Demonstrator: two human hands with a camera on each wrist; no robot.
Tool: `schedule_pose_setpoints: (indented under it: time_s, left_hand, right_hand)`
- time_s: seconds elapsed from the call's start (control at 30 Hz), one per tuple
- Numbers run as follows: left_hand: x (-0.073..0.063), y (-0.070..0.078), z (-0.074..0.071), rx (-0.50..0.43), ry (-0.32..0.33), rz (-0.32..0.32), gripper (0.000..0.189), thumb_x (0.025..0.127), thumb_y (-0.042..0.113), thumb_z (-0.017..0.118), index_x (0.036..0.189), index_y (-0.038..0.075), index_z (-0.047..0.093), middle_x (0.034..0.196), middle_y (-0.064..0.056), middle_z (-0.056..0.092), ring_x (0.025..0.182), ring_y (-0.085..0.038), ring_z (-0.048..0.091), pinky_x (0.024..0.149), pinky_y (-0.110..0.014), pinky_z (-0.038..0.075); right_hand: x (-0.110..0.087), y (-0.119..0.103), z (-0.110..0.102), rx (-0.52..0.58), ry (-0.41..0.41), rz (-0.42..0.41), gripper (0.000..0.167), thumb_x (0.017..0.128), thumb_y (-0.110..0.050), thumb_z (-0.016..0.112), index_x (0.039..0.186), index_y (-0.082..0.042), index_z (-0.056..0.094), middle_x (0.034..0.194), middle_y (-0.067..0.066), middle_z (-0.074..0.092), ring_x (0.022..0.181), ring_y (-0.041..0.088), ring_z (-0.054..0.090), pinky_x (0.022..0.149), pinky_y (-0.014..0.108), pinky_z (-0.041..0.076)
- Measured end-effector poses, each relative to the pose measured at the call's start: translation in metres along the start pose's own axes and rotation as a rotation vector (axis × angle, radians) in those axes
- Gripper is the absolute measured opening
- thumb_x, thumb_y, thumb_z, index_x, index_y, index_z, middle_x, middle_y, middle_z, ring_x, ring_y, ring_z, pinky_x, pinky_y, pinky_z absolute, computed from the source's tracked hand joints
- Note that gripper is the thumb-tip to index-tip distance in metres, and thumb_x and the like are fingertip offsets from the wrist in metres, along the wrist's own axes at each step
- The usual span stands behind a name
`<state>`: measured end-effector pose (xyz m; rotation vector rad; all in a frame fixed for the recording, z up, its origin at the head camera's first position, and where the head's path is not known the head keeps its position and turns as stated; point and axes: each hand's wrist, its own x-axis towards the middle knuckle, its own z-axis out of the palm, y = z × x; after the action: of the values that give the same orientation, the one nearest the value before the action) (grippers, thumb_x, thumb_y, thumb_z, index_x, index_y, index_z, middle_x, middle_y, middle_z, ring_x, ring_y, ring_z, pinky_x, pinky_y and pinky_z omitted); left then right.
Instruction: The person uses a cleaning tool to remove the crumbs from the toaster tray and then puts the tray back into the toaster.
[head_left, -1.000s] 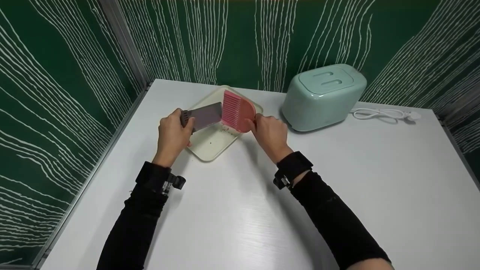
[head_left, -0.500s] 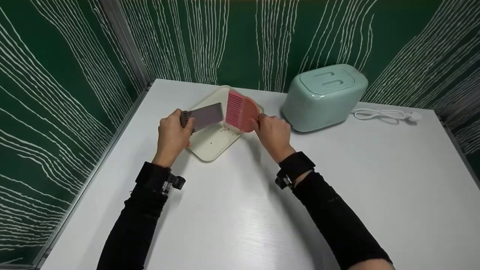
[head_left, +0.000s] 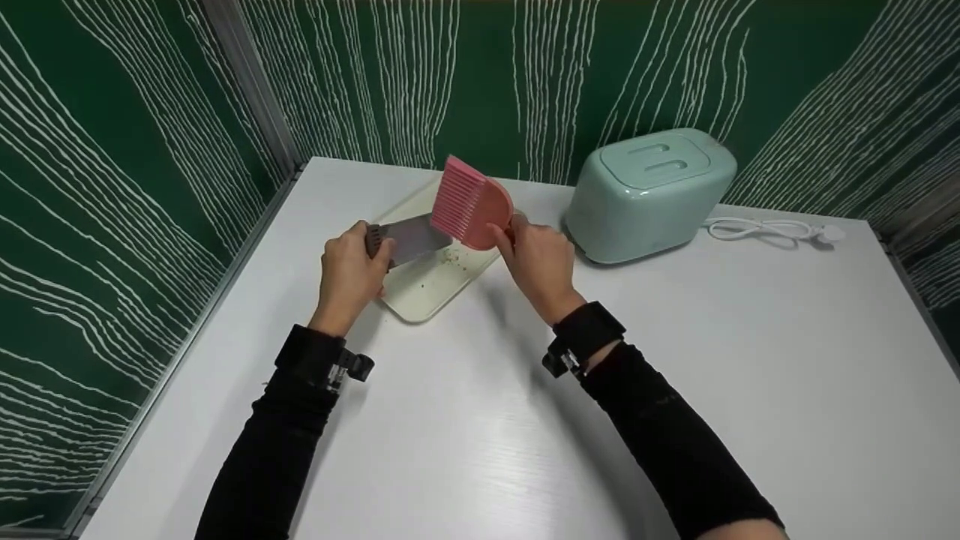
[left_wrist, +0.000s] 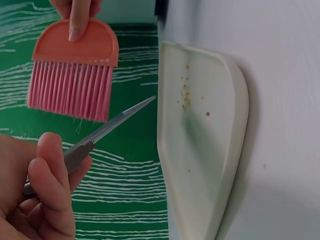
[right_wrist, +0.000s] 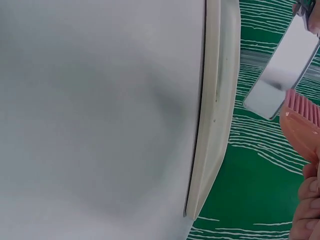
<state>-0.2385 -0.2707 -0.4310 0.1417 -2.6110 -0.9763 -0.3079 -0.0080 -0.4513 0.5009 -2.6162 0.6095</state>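
My left hand (head_left: 349,270) grips the grey end of a flat metal crumb tray (head_left: 409,236), thumb on top. It is held tilted above a cream tray (head_left: 416,296). My right hand (head_left: 541,266) holds a small brush (head_left: 487,214) with an orange body and pink bristles. In the head view the bristles overlap the crumb tray's far end; in the left wrist view the brush (left_wrist: 72,70) appears apart from the crumb tray's edge (left_wrist: 120,117). Crumbs (left_wrist: 186,100) lie in the cream tray. The right wrist view shows the crumb tray's bare metal face (right_wrist: 282,70).
A mint-green toaster (head_left: 649,195) stands at the back, right of the cream tray. Its white cord and plug (head_left: 772,229) lie to the right. Green walls with white lines (head_left: 480,75) border the white table (head_left: 465,420). A crumb (left_wrist: 265,166) lies on the tabletop.
The brush went slightly right, then up and left over the crumb tray's end. My left hand shifted a little right, and the crumb tray's far end dropped slightly. More crumbs show below.
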Motion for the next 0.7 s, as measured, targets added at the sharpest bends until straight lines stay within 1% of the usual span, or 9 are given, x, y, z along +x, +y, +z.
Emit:
schedule_pose_setpoints:
  time_s: [0.07,0.13,0.23,0.33,0.43,0.57,0.7]
  left_hand:
    - [-0.001,0.002,-0.001,-0.02,-0.012,-0.003,0.026,0.106,0.021,0.069,0.109,-0.005,0.067,0.092,-0.023,0.075,0.06,-0.028,0.073,0.045,-0.022,0.051]
    - [-0.001,0.003,-0.001,-0.036,-0.026,-0.002,0.025,0.106,0.021,0.069,0.108,-0.004,0.066,0.089,-0.023,0.075,0.053,-0.023,0.07,0.042,-0.022,0.051]
    - [-0.002,0.005,-0.002,-0.05,-0.047,0.004,0.023,0.107,0.02,0.068,0.104,-0.002,0.064,0.085,-0.02,0.073,0.043,-0.014,0.063,0.04,-0.021,0.05]
    - [-0.003,0.005,-0.003,-0.043,-0.048,0.019,0.021,0.107,0.02,0.068,0.101,0.0,0.063,0.082,-0.018,0.073,0.04,-0.008,0.058,0.039,-0.02,0.048]
    - [-0.002,0.005,-0.004,-0.045,-0.05,0.029,0.021,0.107,0.02,0.068,0.101,0.0,0.063,0.08,-0.018,0.073,0.039,-0.007,0.057,0.039,-0.02,0.048]
    - [-0.001,0.005,-0.004,-0.048,-0.055,0.04,0.021,0.107,0.021,0.067,0.103,0.0,0.063,0.078,-0.018,0.073,0.038,-0.006,0.057,0.039,-0.02,0.047]
    - [0.0,0.005,-0.005,-0.041,-0.049,0.054,0.021,0.107,0.02,0.067,0.101,0.001,0.063,0.078,-0.017,0.074,0.039,-0.007,0.059,0.041,-0.019,0.046]
  right_hand:
    - [0.0,-0.002,0.001,0.016,-0.002,0.0,0.052,0.112,-0.054,0.052,0.1,-0.006,0.071,0.079,0.012,0.075,0.065,0.028,0.067,0.058,0.043,0.051]
    - [0.0,-0.001,0.001,0.012,-0.006,0.001,0.052,0.112,-0.053,0.052,0.099,-0.006,0.071,0.079,0.012,0.075,0.065,0.028,0.067,0.058,0.043,0.051]
    - [-0.001,0.003,0.004,-0.026,-0.006,0.002,0.05,0.112,-0.051,0.053,0.096,-0.006,0.069,0.078,0.013,0.074,0.065,0.03,0.068,0.057,0.044,0.052]
    - [-0.002,0.01,0.007,-0.066,0.001,-0.003,0.049,0.112,-0.049,0.054,0.093,-0.006,0.068,0.076,0.014,0.073,0.064,0.031,0.068,0.056,0.044,0.051]
    - [-0.003,0.016,0.009,-0.086,-0.01,0.007,0.048,0.112,-0.048,0.056,0.093,-0.006,0.069,0.075,0.015,0.072,0.064,0.031,0.067,0.056,0.045,0.051]
    - [-0.004,0.019,0.009,-0.111,-0.018,0.02,0.046,0.111,-0.045,0.058,0.095,-0.005,0.071,0.078,0.015,0.074,0.066,0.033,0.069,0.057,0.048,0.055]
    - [-0.005,0.019,0.009,-0.141,-0.014,0.002,0.044,0.111,-0.044,0.059,0.094,-0.006,0.072,0.077,0.015,0.074,0.065,0.033,0.069,0.057,0.051,0.057]
